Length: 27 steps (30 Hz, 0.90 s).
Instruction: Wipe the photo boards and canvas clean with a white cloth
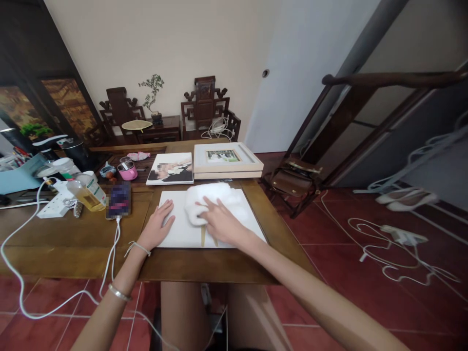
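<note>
White, fluffy cloth sits bunched on a pale flat board at the near edge of the brown wooden table, the person's right hand on top of it with fingers partly spread; cannot tell whether they grip a fold. Left hand lies open, palm down, on the board's left edge, holding nothing. Just beyond the board: a picture panel far left, stacked frames far right; a bottle of yellowish liquid stands well left.
</note>
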Available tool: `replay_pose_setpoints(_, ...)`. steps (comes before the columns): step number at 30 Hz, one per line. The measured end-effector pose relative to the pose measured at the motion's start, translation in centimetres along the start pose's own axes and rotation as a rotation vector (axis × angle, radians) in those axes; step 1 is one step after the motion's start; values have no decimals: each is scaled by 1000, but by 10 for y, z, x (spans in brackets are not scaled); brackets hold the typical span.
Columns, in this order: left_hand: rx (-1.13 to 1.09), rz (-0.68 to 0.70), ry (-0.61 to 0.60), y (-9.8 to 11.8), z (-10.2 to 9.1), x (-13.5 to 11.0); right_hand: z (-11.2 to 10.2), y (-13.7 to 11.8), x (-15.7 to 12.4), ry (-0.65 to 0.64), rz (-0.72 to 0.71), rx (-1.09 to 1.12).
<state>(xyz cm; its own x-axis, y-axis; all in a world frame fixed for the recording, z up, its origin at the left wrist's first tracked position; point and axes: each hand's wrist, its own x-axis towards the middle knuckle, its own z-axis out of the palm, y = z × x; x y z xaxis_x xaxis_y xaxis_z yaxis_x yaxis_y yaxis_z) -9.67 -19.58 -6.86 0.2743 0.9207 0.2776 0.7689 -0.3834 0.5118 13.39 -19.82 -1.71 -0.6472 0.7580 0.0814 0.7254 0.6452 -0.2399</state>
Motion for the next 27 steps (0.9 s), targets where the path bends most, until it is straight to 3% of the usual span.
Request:
replay_pose_setpoints(4,-16,-13,4,0,0,1,3,10,38,-1,28,-99)
replay_pose_setpoints(7,-24,-20,8,1,0,1,8,-2,40,-5,75,-174)
replay_pose_setpoints(14,-19,-13,10,1,1,1,22,-66,-30,-102,-16,-218)
replay_pose_setpoints(18,-14,-2,10,1,1,1,16,-64,-50,-168,-81,-131)
replay_pose_setpoints(23,-21,-9,3,3,0,0,4,-24,-9,-79,-17,-74)
replay_pose_setpoints(27,-47,-12,0,3,0,-1,7,-17,37,-21,82,-181)
